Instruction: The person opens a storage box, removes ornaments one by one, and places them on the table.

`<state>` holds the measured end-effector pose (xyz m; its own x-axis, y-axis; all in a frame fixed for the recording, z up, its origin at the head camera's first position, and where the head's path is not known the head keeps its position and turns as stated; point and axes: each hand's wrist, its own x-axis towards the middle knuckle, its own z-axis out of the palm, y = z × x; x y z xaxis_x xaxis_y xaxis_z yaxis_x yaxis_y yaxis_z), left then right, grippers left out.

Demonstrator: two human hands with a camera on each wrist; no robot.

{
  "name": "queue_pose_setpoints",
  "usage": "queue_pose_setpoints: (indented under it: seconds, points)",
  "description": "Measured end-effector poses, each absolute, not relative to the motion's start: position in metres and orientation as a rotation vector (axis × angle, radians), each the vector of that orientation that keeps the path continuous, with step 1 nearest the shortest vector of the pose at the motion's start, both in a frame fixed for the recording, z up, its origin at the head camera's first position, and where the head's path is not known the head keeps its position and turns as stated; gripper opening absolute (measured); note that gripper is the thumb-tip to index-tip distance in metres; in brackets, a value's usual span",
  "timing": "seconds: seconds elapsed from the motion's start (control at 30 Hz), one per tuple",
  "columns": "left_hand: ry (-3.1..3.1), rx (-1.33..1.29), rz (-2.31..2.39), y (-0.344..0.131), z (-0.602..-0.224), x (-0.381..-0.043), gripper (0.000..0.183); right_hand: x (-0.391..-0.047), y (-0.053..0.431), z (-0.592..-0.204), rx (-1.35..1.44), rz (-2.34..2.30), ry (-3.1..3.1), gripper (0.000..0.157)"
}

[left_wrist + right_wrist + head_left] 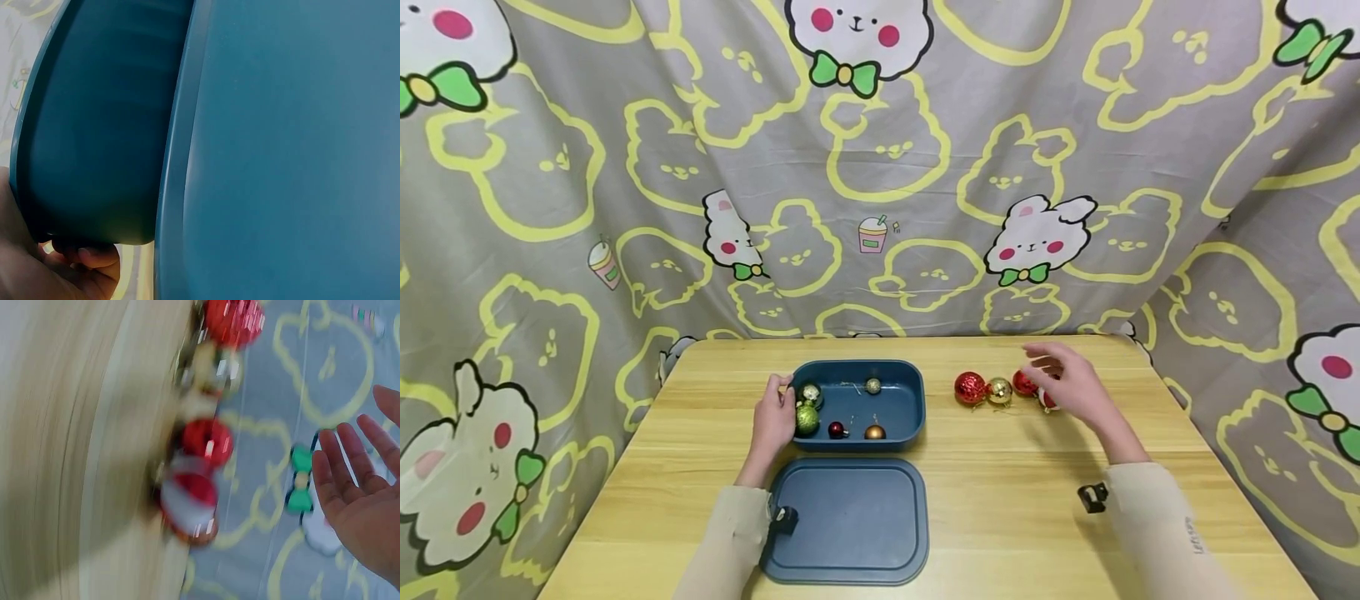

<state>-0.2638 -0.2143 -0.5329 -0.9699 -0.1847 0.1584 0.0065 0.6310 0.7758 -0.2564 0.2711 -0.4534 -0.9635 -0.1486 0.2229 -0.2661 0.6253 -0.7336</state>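
The work looks partway along: five baubles (807, 419) lie in the blue box (897, 408), at least four more ornaments (970, 388) sit outside on the surface (1000, 500), and the lid (850, 521) is off. The left hand (772, 417) grips the box's left end. The right hand (1070, 385) holds nothing, fingers loosely extended, near but apart from the red-and-white bauble (189, 499).
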Motion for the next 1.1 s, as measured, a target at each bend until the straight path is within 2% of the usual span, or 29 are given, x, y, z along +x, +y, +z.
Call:
queue_pose_setpoints:
  seconds: [0.53, 0.9, 1.1]
  points:
    - [-2.623, 0.153, -1.269, -0.214, -0.533, -0.264, 0.027, -0.255, 0.141, -0.479, 0.654, 1.514, -2.682, 0.037]
    - [-2.621, 0.151, -1.269, -0.214, -0.534, -0.264, 0.027, -0.253, 0.094, -0.501, 0.811, 1.395, -2.75, 0.032]
    - [-2.613, 0.149, -1.272, -0.214, -0.532, -0.264, 0.027, -0.251, 0.077, -0.508, 0.77, 1.37, -2.847, 0.03]
